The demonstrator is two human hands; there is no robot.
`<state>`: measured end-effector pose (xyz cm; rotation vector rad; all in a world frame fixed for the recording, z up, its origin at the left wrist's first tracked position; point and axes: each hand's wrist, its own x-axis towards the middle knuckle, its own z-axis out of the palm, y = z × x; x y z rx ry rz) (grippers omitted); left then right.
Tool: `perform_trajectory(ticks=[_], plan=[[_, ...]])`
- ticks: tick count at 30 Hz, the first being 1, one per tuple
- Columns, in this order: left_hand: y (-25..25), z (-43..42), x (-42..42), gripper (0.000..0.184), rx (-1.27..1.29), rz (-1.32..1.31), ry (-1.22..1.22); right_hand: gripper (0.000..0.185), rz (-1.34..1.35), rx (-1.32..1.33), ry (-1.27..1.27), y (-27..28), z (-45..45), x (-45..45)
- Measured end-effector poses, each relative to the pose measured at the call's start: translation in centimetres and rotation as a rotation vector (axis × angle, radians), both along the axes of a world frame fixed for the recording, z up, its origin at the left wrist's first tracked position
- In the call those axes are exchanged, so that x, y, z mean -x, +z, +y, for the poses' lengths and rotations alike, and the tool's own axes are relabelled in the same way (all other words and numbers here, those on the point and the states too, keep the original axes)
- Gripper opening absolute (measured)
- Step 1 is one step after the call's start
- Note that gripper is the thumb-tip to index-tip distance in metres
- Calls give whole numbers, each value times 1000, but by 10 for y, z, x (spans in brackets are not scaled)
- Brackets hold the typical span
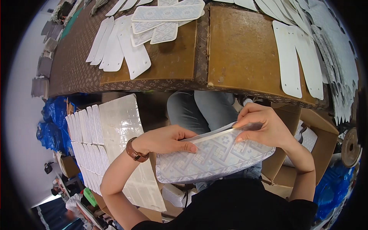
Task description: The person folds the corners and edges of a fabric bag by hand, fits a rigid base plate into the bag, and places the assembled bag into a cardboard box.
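**Two hands on one long edge of a patterned fabric piece (214, 161)**

Here it is, held over the lap, its long axis running side to side between the hands! The left hand (165, 142) grips the upper edge, thumb across the front; the right hand (258, 124) pinches farther along that same edge, where the layers part. And what texture: pale, silvery geometric motifs, a stitched border, rounded lower corners. Ahead, the brown counter (245, 50) carries smooth, white, round-ended strips (289, 65) and more patterned pieces (165, 13), overlapping in a pile.

Stacks of cut fabric pieces (165, 15) cover a worktable (245, 50) in a workshop crowded with open cartons (320, 132).
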<state>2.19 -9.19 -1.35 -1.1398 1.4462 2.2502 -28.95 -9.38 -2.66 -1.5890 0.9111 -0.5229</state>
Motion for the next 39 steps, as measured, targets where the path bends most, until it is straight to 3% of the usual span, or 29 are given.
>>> perform_trajectory(ticks=[3,6,15,19,22,27,31,39], plan=[[-5,-2,-1,56,-34,16,-39,32,6,-4,-5,2,2,0],[-12,0,2,60,-37,307,-5,33,-1,16,19,5,7,0],[1,3,62,51,-15,256,-62,32,9,-27,-22,11,20,11],[7,15,64,57,-91,250,-45,37,-89,-23,18,9,25,19],[8,28,67,63,-35,283,-15,44,-493,-389,-257,19,29,28],[17,29,73,69,-13,300,-68,47,-468,-236,-297,-3,49,56],[18,36,77,71,-65,282,-78,43,-348,-300,-241,-1,74,66],[19,57,87,73,133,379,-138,39,-298,-306,-267,5,115,77]])
